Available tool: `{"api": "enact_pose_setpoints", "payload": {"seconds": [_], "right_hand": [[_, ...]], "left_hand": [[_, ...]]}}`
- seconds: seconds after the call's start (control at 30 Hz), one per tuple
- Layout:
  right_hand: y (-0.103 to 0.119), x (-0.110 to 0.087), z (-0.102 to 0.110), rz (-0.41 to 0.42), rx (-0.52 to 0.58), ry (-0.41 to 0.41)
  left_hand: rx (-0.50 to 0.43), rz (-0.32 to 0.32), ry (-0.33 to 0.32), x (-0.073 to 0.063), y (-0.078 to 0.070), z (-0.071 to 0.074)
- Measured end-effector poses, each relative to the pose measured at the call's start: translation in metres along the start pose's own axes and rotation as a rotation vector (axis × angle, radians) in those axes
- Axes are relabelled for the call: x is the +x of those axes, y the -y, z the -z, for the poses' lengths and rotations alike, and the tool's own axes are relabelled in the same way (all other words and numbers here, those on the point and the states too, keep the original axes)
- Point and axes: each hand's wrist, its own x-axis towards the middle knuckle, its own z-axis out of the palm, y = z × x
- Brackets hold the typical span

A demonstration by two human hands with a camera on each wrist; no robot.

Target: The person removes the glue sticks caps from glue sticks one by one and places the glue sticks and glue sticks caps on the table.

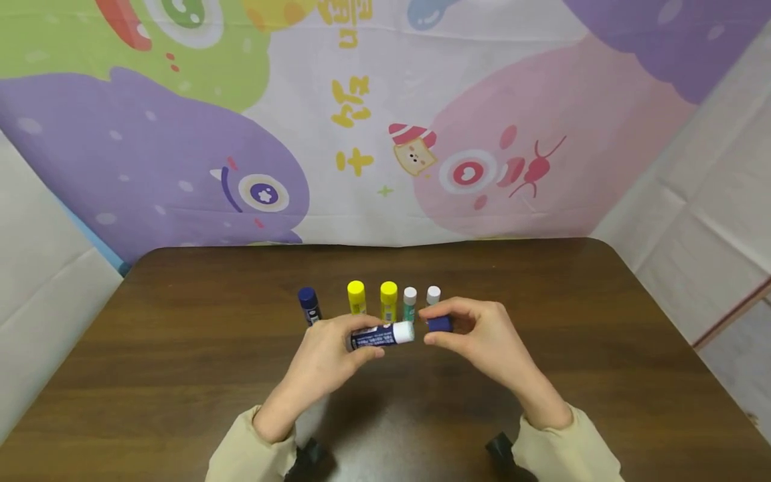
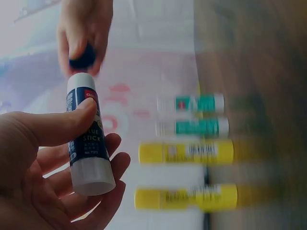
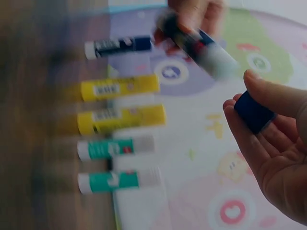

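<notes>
My left hand grips a dark blue glue stick by its labelled barrel, thumb across the label. Its white end points right, uncovered; in the left wrist view the label reads "glue stick". Between the thumb and fingers of my right hand is a dark blue cap, pinched just to the right of the white end and apart from it. In the right wrist view the blue cap shows against the curled fingers. Both hands are above the table.
Behind my hands, a row of glue sticks stands upright on the brown table: a dark blue one, two yellow ones and two green-and-white ones. A printed cartoon cloth hangs at the table's back edge.
</notes>
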Motion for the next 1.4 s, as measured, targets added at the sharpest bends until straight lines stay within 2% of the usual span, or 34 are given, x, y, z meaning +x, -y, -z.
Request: {"api": "enact_pose_setpoints", "payload": {"seconds": [0.13, 0.23, 0.43, 0.67, 0.77, 0.93, 1.03, 1.17, 1.4], "right_hand": [[-0.005, 0.001, 0.012, -0.032, -0.027, -0.085], [-0.009, 0.002, 0.015, -0.036, -0.065, -0.092], [-0.018, 0.007, 0.016, -0.073, -0.122, -0.102], [-0.028, 0.011, 0.019, -0.095, -0.170, -0.131], [-0.033, 0.013, 0.019, -0.085, -0.184, -0.138], [-0.039, 0.015, 0.020, -0.118, -0.184, -0.115], [-0.042, 0.016, 0.021, -0.131, -0.267, -0.128], [-0.045, 0.017, 0.023, -0.138, -0.364, -0.144], [-0.056, 0.021, 0.024, -0.157, -0.419, -0.105]], "left_hand": [[-0.017, 0.019, -0.091, 0.002, 0.010, 0.007], [-0.063, 0.020, -0.139, 0.002, 0.016, 0.012], [-0.124, 0.091, -0.162, -0.001, 0.022, 0.019], [-0.120, 0.150, -0.210, -0.001, 0.031, 0.030], [-0.125, 0.177, -0.246, -0.001, 0.036, 0.034], [-0.113, 0.221, -0.322, 0.000, 0.045, 0.042], [-0.109, 0.242, -0.351, 0.000, 0.052, 0.046], [-0.126, 0.246, -0.374, 0.001, 0.062, 0.048], [-0.103, 0.304, -0.391, 0.005, 0.082, 0.042]]}}
